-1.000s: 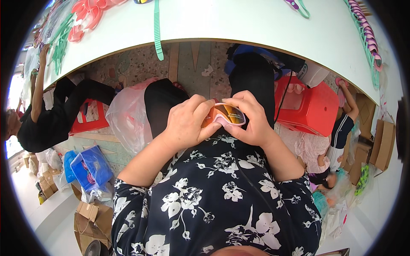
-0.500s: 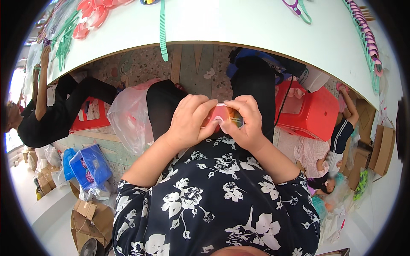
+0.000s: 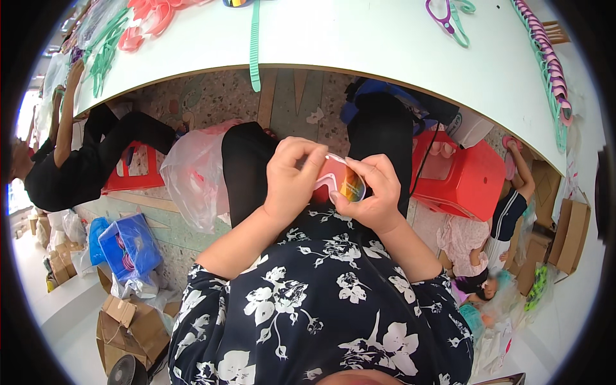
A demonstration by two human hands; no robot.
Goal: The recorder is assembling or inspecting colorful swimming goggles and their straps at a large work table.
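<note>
Both bare hands meet above the lap, just short of the near edge of the white counter point(image 3: 359, 42), and between them they hold a tinted goggle lens point(image 3: 351, 182) with a pale pink rim. The left hand point(image 3: 290, 186) keeps a narrow grip on the lens's left part, its bent fingers reaching the upper edge and covering much of that side; where its thumb presses is hard to make out. The right hand point(image 3: 373, 194) also has a narrow grip, closed on the lens's right part, with the forefinger along the upper edge and the thumb at the lower one. The lens shines red toward the left and orange to yellow toward the right, and the arched notch in its rim opens toward the wearer's dark floral top point(image 3: 301, 301). On the counter, a ribbed green strap point(image 3: 255, 48) hangs over the near edge, a purple frame point(image 3: 440, 18) with green strap lies toward the right, and coral-coloured pieces point(image 3: 151, 22) sit near loose green straps point(image 3: 106, 54) at the left. A long row of purple and pink pieces point(image 3: 545, 58) lines the right end. Below the counter, a clear plastic bag point(image 3: 196, 183) stands beside the left knee, and a red stool point(image 3: 471, 170) is to the right of the other leg. Another person in black point(image 3: 67, 176) sits at the far left.
</note>
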